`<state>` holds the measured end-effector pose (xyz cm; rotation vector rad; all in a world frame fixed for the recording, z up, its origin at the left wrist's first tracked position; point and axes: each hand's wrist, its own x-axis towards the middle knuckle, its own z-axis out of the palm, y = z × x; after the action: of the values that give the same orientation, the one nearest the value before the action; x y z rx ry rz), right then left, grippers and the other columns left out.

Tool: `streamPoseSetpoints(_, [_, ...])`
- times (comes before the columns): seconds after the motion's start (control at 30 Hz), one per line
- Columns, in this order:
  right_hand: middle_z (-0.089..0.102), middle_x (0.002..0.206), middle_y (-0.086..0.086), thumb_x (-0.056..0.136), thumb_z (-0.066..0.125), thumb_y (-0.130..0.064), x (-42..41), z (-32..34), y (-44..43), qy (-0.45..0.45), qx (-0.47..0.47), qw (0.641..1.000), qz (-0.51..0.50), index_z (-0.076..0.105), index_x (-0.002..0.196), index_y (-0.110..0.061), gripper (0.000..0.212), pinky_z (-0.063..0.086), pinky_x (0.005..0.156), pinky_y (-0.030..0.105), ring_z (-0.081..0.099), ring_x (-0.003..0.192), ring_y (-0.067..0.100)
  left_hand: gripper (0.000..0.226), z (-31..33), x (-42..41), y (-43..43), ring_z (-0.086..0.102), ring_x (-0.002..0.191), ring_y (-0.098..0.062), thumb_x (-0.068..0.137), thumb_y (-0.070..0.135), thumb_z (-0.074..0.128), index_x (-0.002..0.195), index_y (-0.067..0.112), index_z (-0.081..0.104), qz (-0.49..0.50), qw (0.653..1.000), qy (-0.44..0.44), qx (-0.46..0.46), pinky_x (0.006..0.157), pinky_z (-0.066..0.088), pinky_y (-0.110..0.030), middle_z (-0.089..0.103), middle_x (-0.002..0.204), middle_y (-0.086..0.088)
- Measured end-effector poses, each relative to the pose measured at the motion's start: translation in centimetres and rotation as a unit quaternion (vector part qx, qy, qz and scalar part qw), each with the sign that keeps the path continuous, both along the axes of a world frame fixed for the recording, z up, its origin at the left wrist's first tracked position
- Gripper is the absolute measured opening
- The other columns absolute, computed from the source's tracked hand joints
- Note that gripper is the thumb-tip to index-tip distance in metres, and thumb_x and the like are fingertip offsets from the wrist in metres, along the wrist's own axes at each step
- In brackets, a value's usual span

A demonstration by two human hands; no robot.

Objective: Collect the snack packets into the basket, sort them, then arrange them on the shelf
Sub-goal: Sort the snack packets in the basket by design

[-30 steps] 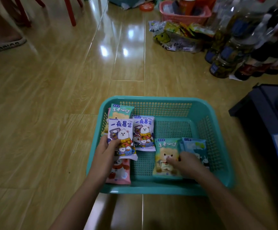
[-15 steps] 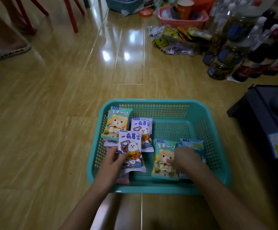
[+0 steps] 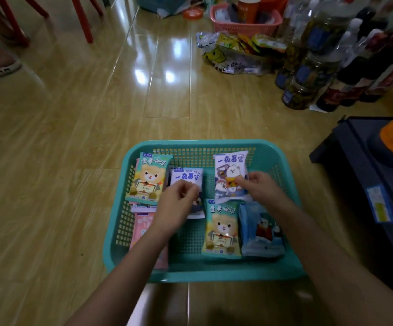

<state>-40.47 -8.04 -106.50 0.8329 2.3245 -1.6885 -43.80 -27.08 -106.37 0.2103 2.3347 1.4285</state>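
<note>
In the lower centre of the frame, a teal plastic mesh basket (image 3: 214, 275) sits on the floor with the snack packets inside it.

1. At the basket's left, a green bear-print foil packet (image 3: 148, 177) tops a small stack. A pink flat packet (image 3: 143, 229) lies below it.
2. The left hand (image 3: 176, 208) hovers, fingers curled, over a white-and-purple flat packet (image 3: 186, 176). Whether it grips that packet cannot be told.
3. A second green bear-print packet (image 3: 222, 228) lies at centre.
4. The right hand (image 3: 261, 187) pinches a second white-and-purple packet (image 3: 230, 170), raised on edge toward the upper right of the basket.
5. A blue foil packet (image 3: 261, 229) lies at lower right.

Assessment: collection appears complete. Sorting is under way, since matching designs are still apart. Shelf arrangement has not begun.
</note>
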Motion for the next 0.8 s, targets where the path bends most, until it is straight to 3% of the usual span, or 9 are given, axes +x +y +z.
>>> streamPoseSetpoints(0.1, [0.060, 0.069, 0.014, 0.087, 0.062, -0.021, -1.7, -1.7, 2.0, -0.021, 0.055, 0.997, -0.057, 0.058, 0.067, -0.008, 0.024, 0.039, 0.065, 0.031, 0.053, 0.065, 0.020, 0.008, -0.7, -0.8, -1.1, 0.055, 0.086, -0.020, 0.091, 0.014, 0.053, 0.094, 0.009, 0.058, 0.046, 0.983, 0.133, -0.115, 0.068, 0.040, -0.023, 0.059, 0.092, -0.005])
streamPoseSetpoints(0.2, [0.058, 0.075, 0.022, 0.085, 0.064, -0.023, -2.5, -3.6, 2.7, -0.090, 0.129, 0.986, -0.055, 0.052, 0.064, -0.008, 0.029, 0.037, 0.063, 0.031, 0.054, 0.072, 0.024, 0.018, -1.8, -0.8, -0.8, 0.049, 0.099, -0.024, 0.090, 0.014, 0.053, 0.104, 0.004, 0.050, -0.029, 0.960, 0.182, -0.210, 0.074, 0.031, -0.026, 0.054, 0.107, -0.012])
streamPoseSetpoints(0.33, [0.064, 0.099, 0.023, 0.086, 0.063, -0.031, -2.5, -5.0, 2.7, -0.171, 0.282, 0.944, 0.020, 0.063, 0.095, 0.003, 0.035, 0.030, 0.050, 0.025, 0.058, 0.085, 0.031, 0.030, -2.1, -0.6, 0.4, 0.044, 0.114, -0.027, 0.092, 0.021, 0.052, 0.114, 0.004, 0.040, -0.072, 0.953, 0.156, -0.247, 0.090, 0.036, -0.032, 0.046, 0.121, -0.014])
streamPoseSetpoints(0.43, [0.049, 0.120, 0.017, 0.084, 0.065, -0.026, -2.5, -4.1, 2.0, -0.135, 0.349, 0.928, 0.003, 0.051, 0.113, -0.001, 0.041, 0.042, 0.075, 0.032, 0.053, 0.104, 0.033, 0.030, -1.7, -0.9, 0.8, 0.045, 0.111, -0.027, 0.092, 0.020, 0.052, 0.114, 0.005, 0.039, -0.063, 0.949, 0.152, -0.269, 0.088, 0.038, -0.033, 0.046, 0.120, -0.013])
streamPoseSetpoints(0.5, [0.048, 0.117, 0.011, 0.086, 0.062, -0.025, -2.6, -2.8, 0.4, -0.054, 0.347, 0.936, -0.010, 0.052, 0.111, -0.007, 0.032, 0.042, 0.079, 0.034, 0.053, 0.102, 0.029, 0.024, -1.2, -0.9, 0.5, 0.046, 0.106, -0.026, 0.091, 0.018, 0.051, 0.110, 0.005, 0.044, -0.051, 0.943, 0.188, -0.270, 0.082, 0.038, -0.032, 0.051, 0.114, -0.012])
streamPoseSetpoints(0.57, [0.057, 0.106, 0.007, 0.090, 0.056, -0.030, -2.6, -1.7, -1.9, 0.000, 0.273, 0.962, 0.001, 0.057, 0.103, -0.011, 0.023, 0.048, 0.080, 0.034, 0.058, 0.096, 0.024, 0.016, -0.5, -0.8, -0.5, 0.048, 0.097, -0.028, 0.090, 0.012, 0.051, 0.104, 0.004, 0.051, -0.035, 0.936, 0.251, -0.244, 0.076, 0.035, -0.031, 0.056, 0.103, -0.012])
streamPoseSetpoints(0.67, [0.058, 0.106, 0.007, 0.088, 0.054, -0.047, -2.4, -1.5, -6.1, -0.037, 0.179, 0.979, 0.095, 0.054, 0.107, -0.009, 0.042, 0.050, 0.084, 0.037, 0.057, 0.095, 0.021, 0.013, 0.1, -0.9, -3.1, 0.050, 0.088, -0.033, 0.084, 0.000, 0.056, 0.096, 0.000, 0.058, 0.031, 0.923, 0.316, -0.217, 0.073, 0.029, -0.029, 0.059, 0.092, -0.017])
streamPoseSetpoints(0.73, [0.050, 0.115, 0.009, 0.081, 0.057, -0.057, -2.4, -2.0, -8.1, -0.074, 0.196, 0.969, 0.133, 0.045, 0.118, -0.006, 0.064, 0.045, 0.084, 0.035, 0.053, 0.104, 0.024, 0.024, 0.0, -1.5, -5.1, 0.050, 0.098, -0.039, 0.085, 0.001, 0.059, 0.108, -0.005, 0.055, 0.067, 0.927, 0.281, -0.239, 0.083, 0.030, -0.030, 0.058, 0.103, -0.023])
streamPoseSetpoints(0.8, [0.048, 0.121, 0.011, 0.075, 0.063, -0.059, -2.6, -2.8, -9.3, -0.091, 0.214, 0.965, 0.121, 0.038, 0.123, -0.004, 0.078, 0.044, 0.083, 0.036, 0.052, 0.110, 0.028, 0.038, -0.1, -2.4, -6.2, 0.045, 0.111, -0.039, 0.091, 0.016, 0.055, 0.120, -0.006, 0.047, 0.059, 0.934, 0.191, -0.296, 0.092, 0.030, -0.034, 0.053, 0.118, -0.026])
